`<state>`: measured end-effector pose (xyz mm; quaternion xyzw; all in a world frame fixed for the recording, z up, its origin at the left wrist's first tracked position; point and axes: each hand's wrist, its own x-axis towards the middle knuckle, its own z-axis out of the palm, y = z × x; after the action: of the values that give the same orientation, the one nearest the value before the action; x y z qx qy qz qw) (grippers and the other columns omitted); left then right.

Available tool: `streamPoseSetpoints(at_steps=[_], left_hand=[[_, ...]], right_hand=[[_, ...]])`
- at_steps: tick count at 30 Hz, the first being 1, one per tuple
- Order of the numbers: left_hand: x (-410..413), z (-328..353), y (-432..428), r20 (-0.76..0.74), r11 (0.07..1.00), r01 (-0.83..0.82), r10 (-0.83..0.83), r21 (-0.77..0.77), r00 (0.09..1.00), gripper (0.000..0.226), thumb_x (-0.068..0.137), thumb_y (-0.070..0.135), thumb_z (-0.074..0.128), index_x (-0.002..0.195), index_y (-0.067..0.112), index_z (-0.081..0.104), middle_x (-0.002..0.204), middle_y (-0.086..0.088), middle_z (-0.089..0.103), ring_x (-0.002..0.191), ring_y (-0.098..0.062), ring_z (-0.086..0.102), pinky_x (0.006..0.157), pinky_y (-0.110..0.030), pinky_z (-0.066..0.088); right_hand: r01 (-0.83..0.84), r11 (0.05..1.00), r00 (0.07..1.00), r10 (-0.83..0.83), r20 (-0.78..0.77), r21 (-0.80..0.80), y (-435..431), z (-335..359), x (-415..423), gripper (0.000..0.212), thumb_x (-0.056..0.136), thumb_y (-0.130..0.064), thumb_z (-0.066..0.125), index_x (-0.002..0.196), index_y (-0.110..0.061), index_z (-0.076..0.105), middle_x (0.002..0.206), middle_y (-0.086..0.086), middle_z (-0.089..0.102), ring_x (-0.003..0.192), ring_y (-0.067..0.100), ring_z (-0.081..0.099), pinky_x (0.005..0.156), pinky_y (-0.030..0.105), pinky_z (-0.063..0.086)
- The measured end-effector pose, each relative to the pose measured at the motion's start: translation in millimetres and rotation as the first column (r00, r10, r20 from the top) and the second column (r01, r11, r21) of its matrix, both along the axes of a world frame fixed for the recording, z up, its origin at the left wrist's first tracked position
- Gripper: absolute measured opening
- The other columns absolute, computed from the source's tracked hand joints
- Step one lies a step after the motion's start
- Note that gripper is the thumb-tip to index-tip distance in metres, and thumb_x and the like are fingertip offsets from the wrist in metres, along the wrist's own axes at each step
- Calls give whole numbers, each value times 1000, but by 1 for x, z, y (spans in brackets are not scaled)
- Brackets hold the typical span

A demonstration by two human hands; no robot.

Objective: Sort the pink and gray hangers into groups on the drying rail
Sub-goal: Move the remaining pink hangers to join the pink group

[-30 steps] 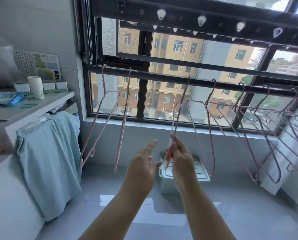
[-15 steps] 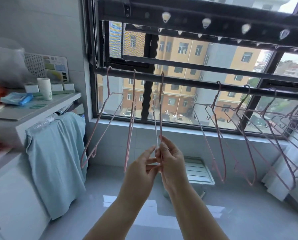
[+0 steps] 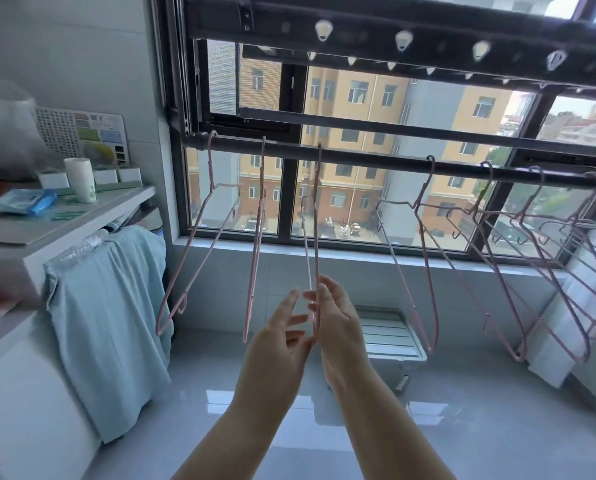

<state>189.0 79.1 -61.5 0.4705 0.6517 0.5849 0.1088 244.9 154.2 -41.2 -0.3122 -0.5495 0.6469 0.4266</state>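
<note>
**Thin wire hangers on a dark rail**

A grey desk (image 3: 82, 220) at left carries a white cup (image 3: 80, 180); a soft teal cloth (image 3: 116, 323) hangs below it. Three slim pink wire hangers (image 3: 257, 237) hang apart on the round dark rail (image 3: 358, 157) before the window. The left hand (image 3: 279, 344), fingers straight, holds nothing beside the third hanger (image 3: 317, 220), whose lower wire the right hand (image 3: 341, 323) pinches lightly. More hangers (image 3: 426, 268) crowd the rail's right end above a glossy tiled floor (image 3: 497, 427).
</note>
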Motion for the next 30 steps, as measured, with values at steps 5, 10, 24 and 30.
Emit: streamPoseSetpoints(at_steps=[5, 10, 24, 30], left_hand=[[16, 12, 7, -230, 994, -59, 78, 88, 970, 61, 77, 12, 69, 131, 22, 44, 105, 12, 52, 98, -5, 53, 89, -10, 41], [51, 25, 36, -258, 989, 86, -53, 118, 965, 50, 79, 9, 66, 126, 18, 50, 106, 6, 61, 91, -1, 56, 84, 1, 40], [87, 32, 108, 175, 962, 259, -241, -85, 955, 29, 92, 19, 50, 120, 11, 54, 108, -13, 66, 88, -19, 65, 79, -34, 55], [74, 37, 114, 180, 987, 138, -121, -81, 976, 31, 89, 19, 54, 119, 11, 56, 112, -8, 65, 93, -15, 63, 75, -8, 48]], right_hand=[[356, 658, 815, -567, 124, 663, 11, 11, 48, 40, 85, -11, 57, 124, -12, 48, 118, -3, 42, 114, 9, 37, 100, 19, 23], [426, 718, 671, -659, 340, 551, 54, 13, 109, 47, 88, -7, 52, 132, -3, 36, 130, 19, 42, 124, 31, 37, 109, 42, 27], [98, 992, 995, -99, 9, 78, 75, -12, 105, 18, 95, -13, 44, 107, -15, 58, 59, -8, 62, 49, 2, 53, 47, 14, 42], [72, 979, 995, -83, 50, 188, 71, -11, 91, 18, 95, -22, 44, 102, -29, 60, 90, -5, 70, 80, 4, 66, 70, 15, 48]])
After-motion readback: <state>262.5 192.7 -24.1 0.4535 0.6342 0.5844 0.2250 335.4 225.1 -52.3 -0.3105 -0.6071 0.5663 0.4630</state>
